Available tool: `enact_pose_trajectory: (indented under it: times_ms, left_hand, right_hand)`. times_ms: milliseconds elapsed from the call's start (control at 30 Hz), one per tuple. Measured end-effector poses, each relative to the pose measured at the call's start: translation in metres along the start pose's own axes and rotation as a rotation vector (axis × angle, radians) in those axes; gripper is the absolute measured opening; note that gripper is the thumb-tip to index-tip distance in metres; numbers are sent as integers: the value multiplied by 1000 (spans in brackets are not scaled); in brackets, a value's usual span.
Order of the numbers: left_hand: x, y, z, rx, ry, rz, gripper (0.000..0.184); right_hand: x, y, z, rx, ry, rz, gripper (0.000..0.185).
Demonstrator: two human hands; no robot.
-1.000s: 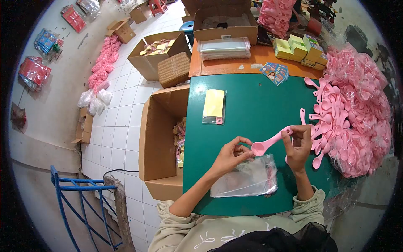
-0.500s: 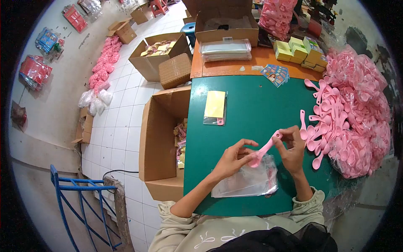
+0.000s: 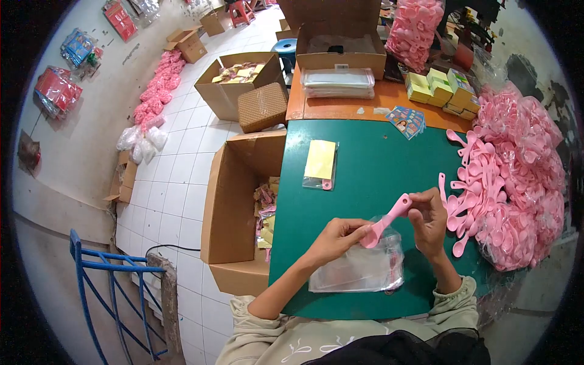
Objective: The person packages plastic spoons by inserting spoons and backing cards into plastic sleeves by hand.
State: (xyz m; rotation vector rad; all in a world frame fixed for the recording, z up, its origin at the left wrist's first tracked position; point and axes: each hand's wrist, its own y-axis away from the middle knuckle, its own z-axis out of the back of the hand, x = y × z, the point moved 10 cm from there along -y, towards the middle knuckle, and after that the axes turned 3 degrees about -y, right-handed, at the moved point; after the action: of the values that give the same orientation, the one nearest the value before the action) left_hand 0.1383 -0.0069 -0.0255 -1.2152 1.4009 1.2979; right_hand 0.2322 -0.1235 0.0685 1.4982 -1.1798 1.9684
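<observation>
Your left hand (image 3: pixel 334 241) pinches the pink spoon (image 3: pixel 390 216) by its bowl; your right hand (image 3: pixel 431 220) is up at the handle's end, and whether it grips, I can't tell! The spoon's above the clear bags (image 3: pixel 347 275), seemingly unbagged. Beyond, one yellow-card packet (image 3: pixel 320 159) lies on the green tabletop (image 3: pixel 377 176), apparently done, and what look like more sit in the open carton (image 3: pixel 228 210). Over right, a pile of loose spoons (image 3: pixel 480 173) remains unpacked: plenty left!

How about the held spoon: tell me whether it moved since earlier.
Yes: against the table, the spoon shifted left and slightly toward the near edge.
</observation>
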Motion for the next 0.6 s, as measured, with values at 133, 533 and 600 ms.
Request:
enact_pose_trajectory:
  times_ms: [133, 533, 600]
  left_hand:
    - [-33, 12, 6, -59, 128, 12, 33]
    - [-40, 14, 33, -209, 304, -39, 29]
    - [-39, 14, 32, -195, 288, -61, 28]
  right_hand:
    - [23, -12, -28, 253, 140, 52, 48]
    - [-114, -165, 70, -17, 892, 62, 38]
    - [-152, -169, 95, -72, 1025, 83, 38]
